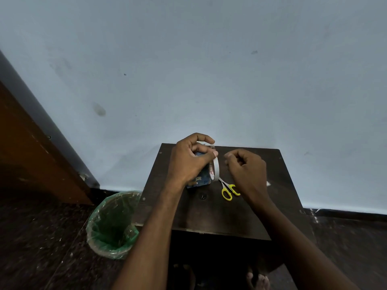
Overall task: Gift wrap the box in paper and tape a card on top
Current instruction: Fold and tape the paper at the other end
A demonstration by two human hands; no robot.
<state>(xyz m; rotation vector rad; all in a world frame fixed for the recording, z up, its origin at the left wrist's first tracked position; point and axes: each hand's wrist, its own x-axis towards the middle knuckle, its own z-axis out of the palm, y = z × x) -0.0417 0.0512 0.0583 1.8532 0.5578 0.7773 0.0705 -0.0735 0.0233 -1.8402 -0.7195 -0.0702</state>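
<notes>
While our left hand (pixel 189 162) grips the tape roll (pixel 215 167) upright against the blue-wrapped box (pixel 200 180) on the dark table (pixel 209 214), our right hand (pixel 245 168) hovers just beside it, fingers curled, pinching at what we judge to be the loose tape end, too faint to confirm. We should steady the roll, draw a short strip taut, then reach the yellow scissors (pixel 229 190) lying near the right wrist. No card shows.
</notes>
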